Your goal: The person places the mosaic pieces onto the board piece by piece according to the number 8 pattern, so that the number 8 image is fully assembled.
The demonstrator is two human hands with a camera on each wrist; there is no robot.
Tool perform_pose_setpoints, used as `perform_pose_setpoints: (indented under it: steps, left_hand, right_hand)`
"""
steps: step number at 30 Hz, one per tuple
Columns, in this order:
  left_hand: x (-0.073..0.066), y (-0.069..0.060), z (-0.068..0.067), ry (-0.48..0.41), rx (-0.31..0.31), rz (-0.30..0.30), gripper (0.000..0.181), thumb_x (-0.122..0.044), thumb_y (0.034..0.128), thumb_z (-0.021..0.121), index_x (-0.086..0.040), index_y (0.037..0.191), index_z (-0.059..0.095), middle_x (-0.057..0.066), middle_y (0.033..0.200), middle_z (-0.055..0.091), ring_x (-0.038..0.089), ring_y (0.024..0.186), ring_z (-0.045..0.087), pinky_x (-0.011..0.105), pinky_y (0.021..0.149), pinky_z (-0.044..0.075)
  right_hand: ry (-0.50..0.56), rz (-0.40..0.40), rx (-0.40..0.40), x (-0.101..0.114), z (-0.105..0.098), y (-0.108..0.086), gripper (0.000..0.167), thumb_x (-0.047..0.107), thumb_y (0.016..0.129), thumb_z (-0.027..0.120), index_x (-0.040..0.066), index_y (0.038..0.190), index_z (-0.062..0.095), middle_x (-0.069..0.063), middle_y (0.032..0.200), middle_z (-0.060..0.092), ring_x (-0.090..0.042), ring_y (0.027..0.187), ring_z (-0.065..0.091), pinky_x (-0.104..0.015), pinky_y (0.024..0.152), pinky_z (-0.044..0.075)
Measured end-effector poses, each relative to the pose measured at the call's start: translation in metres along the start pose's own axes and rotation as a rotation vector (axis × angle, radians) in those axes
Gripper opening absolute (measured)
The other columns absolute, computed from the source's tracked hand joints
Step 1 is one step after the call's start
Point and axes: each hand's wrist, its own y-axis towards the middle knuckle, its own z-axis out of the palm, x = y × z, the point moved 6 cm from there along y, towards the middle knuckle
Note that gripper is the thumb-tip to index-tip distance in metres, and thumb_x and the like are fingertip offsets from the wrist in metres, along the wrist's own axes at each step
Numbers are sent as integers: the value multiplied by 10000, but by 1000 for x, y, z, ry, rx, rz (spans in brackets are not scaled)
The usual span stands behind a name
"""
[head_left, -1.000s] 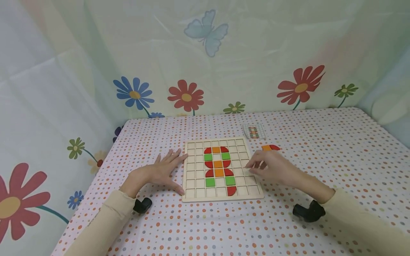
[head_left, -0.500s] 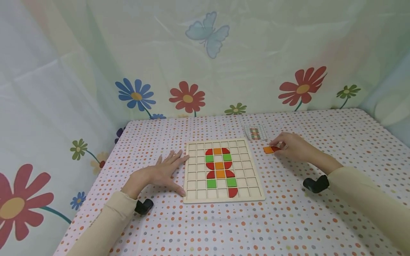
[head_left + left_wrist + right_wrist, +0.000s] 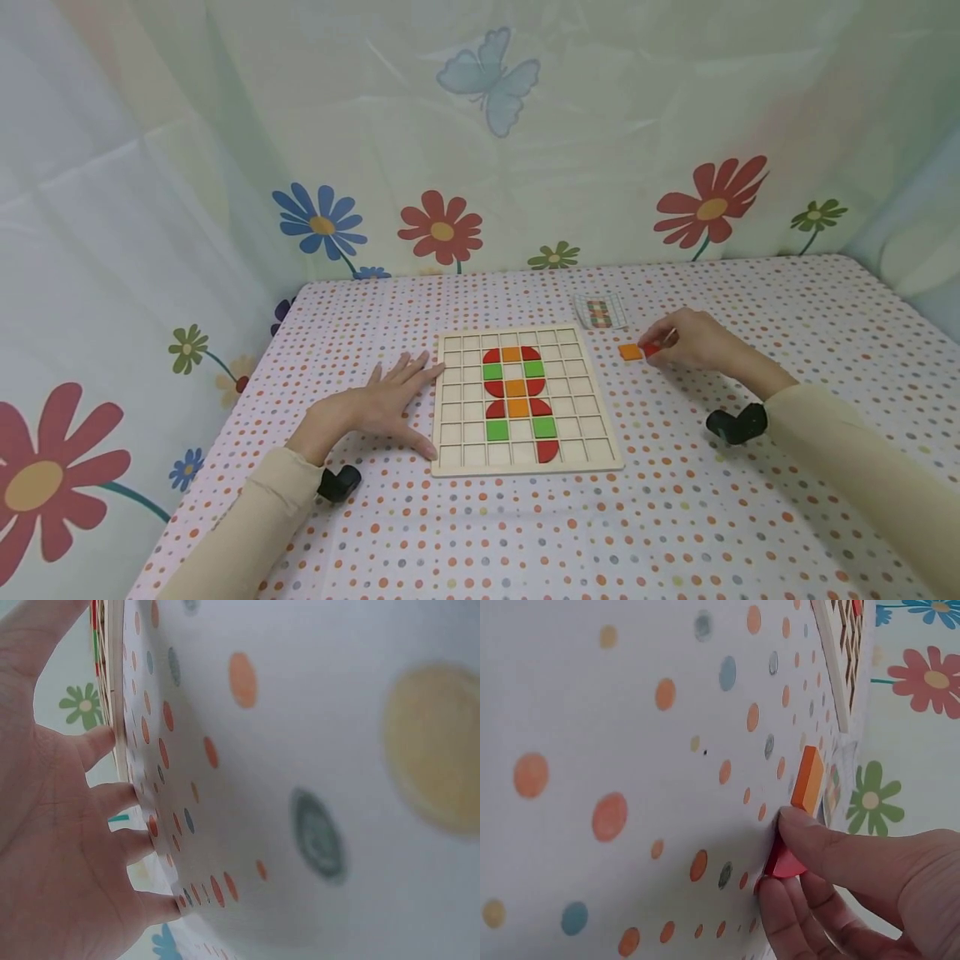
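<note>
My right hand pinches a red rounded tile between thumb and fingers, low over the cloth. Just left of it lies an orange square tile. My left hand is spread flat, its thumb and a fingertip touching the left edge of the wooden grid board. In the board's cells sit red rounded tiles, green square tiles and orange square tiles. The left wrist view shows the palm and straight fingers beside the board's edge.
A small pattern card lies behind the board's right corner. Dotted cloth covers the table, and a flowered curtain hangs behind it. Black wrist cameras are strapped at both wrists.
My right hand has moved from the board's right edge out to the two loose tiles. It has drawn the red tile slightly right, apart from the orange one. The left hand stays put.
</note>
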Motion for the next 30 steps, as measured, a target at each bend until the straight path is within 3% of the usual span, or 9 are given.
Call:
perform_pose_setpoints:
  steps: [7,14,19,24,30]
  left_hand:
    - [0,-1,1,-6,7,5,1246,-588,783,868,-170,1698,133,140,1757,-24,401,1602,-81,681,1242,-27]
    - [0,0,1,-1,2,-6,1250,-600,774,868,-171,1697,141,142,1758,-7,396,1604,-73,672,1247,-22]
    - [0,0,1,1,5,0,1254,-594,777,871,-165,1697,135,152,1756,-8,399,1603,-74,674,1245,-26]
    - [-1,0,0,4,6,2,1256,-592,778,872,-166,1697,130,155,1755,-13,402,1602,-77,678,1243,-29]
    - [-1,0,0,5,4,4,1250,-594,782,867,-168,1698,130,147,1756,-16,397,1603,-79,674,1245,-26]
  right_hand:
    - [13,12,-24,-3,-1,-3,258,54,868,840,-77,1074,757,-157,920,697,-270,812,596,-326,637,478]
    - [34,-8,-40,-2,3,-7,153,7,868,819,-47,998,758,-90,862,685,-246,788,562,-329,668,472]
    - [15,-42,-44,7,4,-12,188,-10,854,803,-59,1032,765,-68,814,601,-237,776,511,-338,656,441]
    - [17,-127,-30,32,11,-19,127,-12,843,798,-37,967,785,-40,818,610,-201,767,543,-328,658,475]
    - [62,-290,-1,81,21,-30,107,-45,843,824,29,897,768,-19,888,691,-159,795,639,-329,721,594]
